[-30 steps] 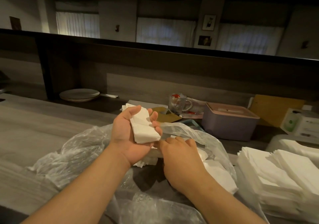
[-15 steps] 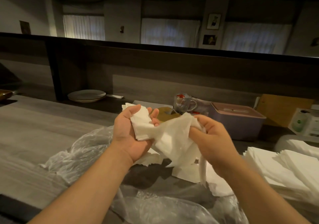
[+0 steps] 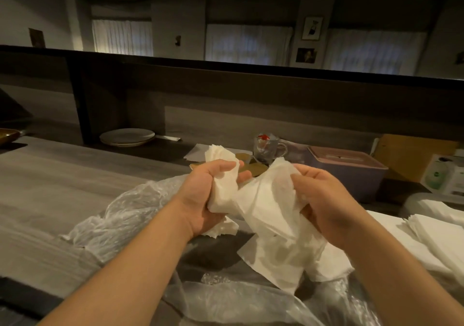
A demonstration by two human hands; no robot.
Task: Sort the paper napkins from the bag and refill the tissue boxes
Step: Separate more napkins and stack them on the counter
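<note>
My left hand (image 3: 207,195) grips a small folded stack of white napkins (image 3: 222,175) above the clear plastic bag (image 3: 120,215). My right hand (image 3: 324,200) holds a loose, crumpled bunch of napkins (image 3: 271,215) that hangs down toward the bag's opening. More loose napkins (image 3: 334,263) lie in the bag under my right wrist. A pink-lidded purple tissue box (image 3: 351,172) stands behind my right hand, its lid on. Sorted napkin stacks (image 3: 431,235) lie at the right.
The grey wooden counter (image 3: 50,187) stretches left. Stacked plates (image 3: 126,137) sit on the dark shelf at the back. A glass mug (image 3: 267,147) and brown paper (image 3: 253,167) lie behind my hands. A white box with a green label (image 3: 442,177) stands at far right.
My right hand came out of the bag with a crumpled bunch of napkins and lifted it up beside the left hand. The left hand's fingers have curled tighter around its folded stack.
</note>
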